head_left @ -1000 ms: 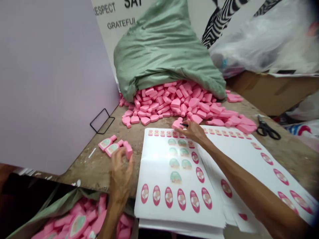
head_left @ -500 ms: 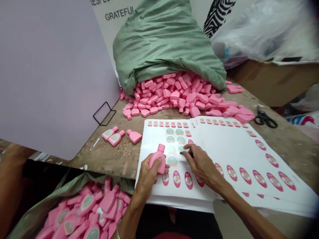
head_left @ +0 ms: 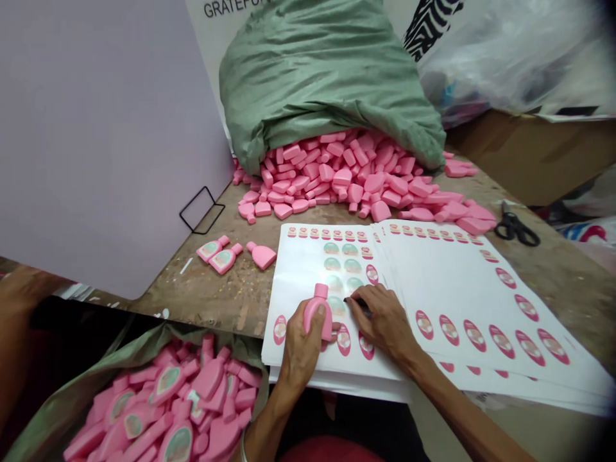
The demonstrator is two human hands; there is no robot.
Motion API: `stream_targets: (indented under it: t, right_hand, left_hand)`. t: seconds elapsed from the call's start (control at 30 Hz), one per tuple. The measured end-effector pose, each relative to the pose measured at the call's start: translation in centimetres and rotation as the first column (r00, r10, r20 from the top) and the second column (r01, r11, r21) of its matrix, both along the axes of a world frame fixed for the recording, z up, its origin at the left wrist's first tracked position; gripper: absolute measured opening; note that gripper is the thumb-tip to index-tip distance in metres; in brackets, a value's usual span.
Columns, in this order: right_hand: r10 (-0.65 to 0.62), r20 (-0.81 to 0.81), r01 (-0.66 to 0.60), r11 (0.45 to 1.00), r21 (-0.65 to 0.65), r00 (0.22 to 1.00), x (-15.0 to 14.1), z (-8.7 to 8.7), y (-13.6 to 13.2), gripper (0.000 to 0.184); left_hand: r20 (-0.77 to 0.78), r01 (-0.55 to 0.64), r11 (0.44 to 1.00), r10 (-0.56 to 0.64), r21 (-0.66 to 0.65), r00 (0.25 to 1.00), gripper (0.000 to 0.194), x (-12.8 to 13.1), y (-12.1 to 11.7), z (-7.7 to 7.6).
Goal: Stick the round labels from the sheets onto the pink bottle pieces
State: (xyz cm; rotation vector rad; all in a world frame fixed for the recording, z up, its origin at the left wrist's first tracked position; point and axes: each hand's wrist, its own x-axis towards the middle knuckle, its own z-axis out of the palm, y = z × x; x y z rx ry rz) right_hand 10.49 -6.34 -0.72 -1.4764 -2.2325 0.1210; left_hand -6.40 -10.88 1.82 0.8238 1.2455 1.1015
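Note:
My left hand (head_left: 299, 350) is closed around a small pink plastic bottle (head_left: 317, 319), neck pointing away from me, its visible face plain. It hovers over or rests on a white sticker sheet (head_left: 301, 266); which one, I cannot tell. Pinched in my right hand (head_left: 385, 322) is a thin dark pointed tool (head_left: 347, 300), mostly hidden by the fingers. Its tip is at the edge of the lowest pale green oval sticker (head_left: 337, 305). Pink oval stickers (head_left: 343, 340) line the sheet's lower part. Two labelled bottles (head_left: 225, 259) and one plain bottle (head_left: 262, 255) lie left of the sheet.
A green sack (head_left: 327, 77) spills a heap of pink bottles (head_left: 341, 176) at the back. More sticker sheets (head_left: 443, 276) and black scissors (head_left: 517, 230) are at right. An open sack of bottles (head_left: 212, 378) sits below the table edge. Another person's arm (head_left: 29, 292) shows at left.
My left hand has shifted slightly right with the bottle. My right hand has moved a little down and left, bringing the tool's tip beside the lowest green sticker. The view has shifted slightly.

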Motion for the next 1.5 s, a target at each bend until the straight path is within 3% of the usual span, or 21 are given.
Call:
stream_targets:
  t: [0.17,0.37,0.47,0.57,0.67,0.73,0.87,1.1,1.5]
  right_hand:
    - [0.019,-0.051,-0.020,1.000,-0.015,0.999,0.1,-0.1,-0.1,0.016]
    - [0.074,-0.056,-0.064,0.984,0.169,0.996,-0.1,0.0,-0.5,0.014]
    - [0.103,-0.160,-0.072,0.979,0.188,0.982,0.0,0.4,-0.8,0.013]
    - [-0.047,-0.424,0.060,0.998,0.018,0.904,0.1,1.7,-1.1,0.018]
    - [-0.231,-0.563,0.114,0.965,-0.235,0.793,-0.1,3.6,-1.6,0.022]
    - [-0.236,-0.579,0.065,0.952,-0.301,0.781,-0.7,4.6,-2.0,0.022]
    - [-0.139,-0.604,-0.045,0.960,-0.278,0.785,-2.2,5.3,-3.0,0.024]
    - [-0.032,-0.553,-0.075,0.983,-0.170,0.833,-3.1,4.7,-3.5,0.020]
    - [0.007,-0.491,-0.058,0.994,-0.089,0.871,-3.4,4.8,-3.5,0.018]
  left_hand:
    - [-0.013,0.016,1.000,-0.015,0.011,1.000,0.043,0.0,0.1,-0.2]
    - [0.017,-0.007,1.000,0.007,-0.027,1.000,0.044,0.1,0.1,-0.3]
    - [0.029,-0.021,0.999,0.022,-0.044,0.999,0.044,0.1,0.1,-0.2]
    - [0.077,-0.057,0.997,0.060,-0.042,0.995,0.047,0.0,0.0,0.1]
    - [0.223,-0.076,0.996,0.085,-0.048,0.971,0.055,-0.2,-0.3,0.6]
    - [0.349,-0.083,0.994,0.103,-0.072,0.932,0.060,-0.1,-0.5,1.0]
    - [0.485,-0.086,0.993,0.112,-0.076,0.867,0.056,0.2,-0.8,1.7]
    - [0.518,-0.113,0.992,0.126,-0.056,0.846,0.052,0.2,-1.0,1.6]
    - [0.534,-0.164,0.983,0.185,-0.087,0.825,0.042,0.3,-0.8,2.0]
